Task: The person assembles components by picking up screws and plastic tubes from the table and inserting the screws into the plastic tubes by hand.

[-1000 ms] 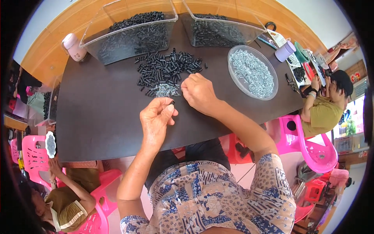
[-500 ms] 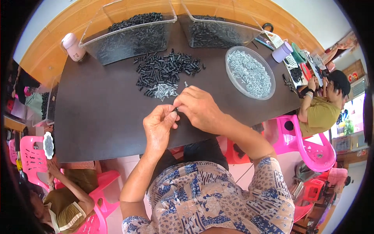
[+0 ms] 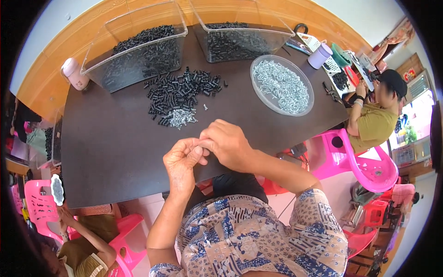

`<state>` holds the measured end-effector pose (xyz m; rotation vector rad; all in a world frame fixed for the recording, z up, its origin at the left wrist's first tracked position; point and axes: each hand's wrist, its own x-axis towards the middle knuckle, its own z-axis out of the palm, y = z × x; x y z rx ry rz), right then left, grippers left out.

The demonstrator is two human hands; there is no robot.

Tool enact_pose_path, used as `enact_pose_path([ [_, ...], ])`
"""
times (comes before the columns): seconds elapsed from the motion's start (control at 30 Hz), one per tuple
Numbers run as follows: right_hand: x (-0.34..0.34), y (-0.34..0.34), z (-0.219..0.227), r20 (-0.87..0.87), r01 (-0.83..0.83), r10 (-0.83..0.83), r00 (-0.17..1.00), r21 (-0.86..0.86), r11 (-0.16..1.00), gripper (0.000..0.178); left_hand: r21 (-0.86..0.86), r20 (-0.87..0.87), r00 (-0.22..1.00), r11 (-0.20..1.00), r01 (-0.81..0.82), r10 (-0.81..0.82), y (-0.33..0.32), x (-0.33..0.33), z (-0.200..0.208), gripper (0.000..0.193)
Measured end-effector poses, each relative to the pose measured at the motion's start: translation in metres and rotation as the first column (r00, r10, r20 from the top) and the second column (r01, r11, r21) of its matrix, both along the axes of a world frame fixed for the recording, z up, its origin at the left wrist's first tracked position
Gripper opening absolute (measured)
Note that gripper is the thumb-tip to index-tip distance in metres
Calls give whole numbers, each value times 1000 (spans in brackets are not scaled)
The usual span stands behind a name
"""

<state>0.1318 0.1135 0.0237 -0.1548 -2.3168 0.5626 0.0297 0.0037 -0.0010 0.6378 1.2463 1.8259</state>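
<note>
My left hand (image 3: 181, 164) and my right hand (image 3: 228, 145) meet over the near part of the table, fingertips pinched together. The fingers of both are closed. A small black plastic piece showed at my left fingertips a moment ago; fingers now cover it, and what my right fingers pinch is hidden too. Just beyond lies a small heap of silvery screws (image 3: 182, 118), with one loose screw (image 3: 205, 107) beside it. Behind it spreads a pile of short black plastic pieces (image 3: 177, 92). A round clear tray (image 3: 311, 97) full of silvery screws stands to the right.
Two clear plastic bins (image 3: 184, 33) (image 3: 290, 34) of black pieces line the back of the dark table (image 3: 115, 152). A pink bottle (image 3: 74, 74) and a purple cup (image 3: 319, 56) stand on it. People sit at left and right (image 3: 374, 117), near pink chairs (image 3: 376, 173).
The view has shifted, so the bins, pile and tray appear further left. My hands stay pinched together, and the black piece at my left fingertips has gone out of sight.
</note>
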Motion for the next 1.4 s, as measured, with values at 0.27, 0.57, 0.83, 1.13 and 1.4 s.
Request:
enact_pose_path([
  [0.27,4,57,-10,28,278,-281,959,91,956,7,-14,37,999,1000,5,-4,3,-1,-6,12],
  [0.57,-10,111,-40,91,502,-501,861,7,865,10,-8,49,998,999,38,-37,-1,-6,-8,13],
  [0.83,-38,125,-29,32,458,-471,882,183,870,12,30,47,997,998,54,-55,-3,-6,-12,14],
  [1.13,-39,140,-39,84,444,-479,874,268,855,10,50,77,995,997,65,-69,-3,-7,-14,14],
  [1.4,-46,129,-34,68,373,-393,917,204,905,8,34,79,994,997,70,-73,-3,-7,-13,14],
])
